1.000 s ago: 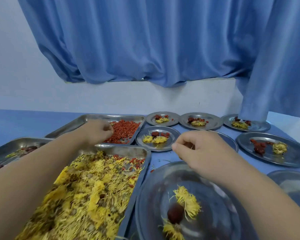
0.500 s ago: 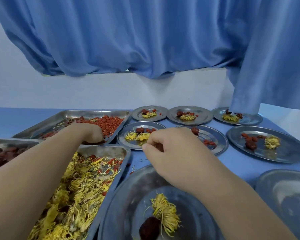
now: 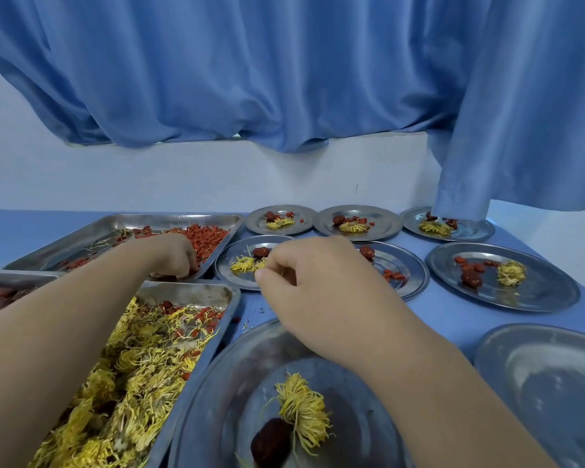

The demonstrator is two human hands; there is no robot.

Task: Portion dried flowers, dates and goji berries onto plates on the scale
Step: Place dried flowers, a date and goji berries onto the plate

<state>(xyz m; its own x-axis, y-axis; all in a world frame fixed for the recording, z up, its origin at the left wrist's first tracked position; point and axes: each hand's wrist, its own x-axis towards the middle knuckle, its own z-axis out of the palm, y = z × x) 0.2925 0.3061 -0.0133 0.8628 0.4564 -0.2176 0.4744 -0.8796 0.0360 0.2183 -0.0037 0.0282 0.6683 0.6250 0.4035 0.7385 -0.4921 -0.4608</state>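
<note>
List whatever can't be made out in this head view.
Head view only:
1. Left hand: fingertips dig into the goji tray; the hand itself hides whether goji berries are pinched.
2. Right hand: curled fingers hide any contents.
3. Scale: none visible; the near plate would cover it.
4. Date tray: cut by the left edge and the left forearm.
5. Middle plate: partly behind the right hand.

Left hand [image 3: 173, 256] is over the goji tray [image 3: 81, 244], its fingers [image 3: 186, 268] curled down onto the goji berries [image 3: 206, 238] at the near corner. Right hand [image 3: 318, 292] hovers, thumb and forefinger pinched, but whether they hold anything is hidden. Just beyond those fingertips lies a small plate [image 3: 223, 265] with dried flowers [image 3: 242, 264] and a date [image 3: 260, 252]. Under the right wrist is the nearest plate [image 3: 217, 383], on a blue counter [image 3: 453, 315].
</note>
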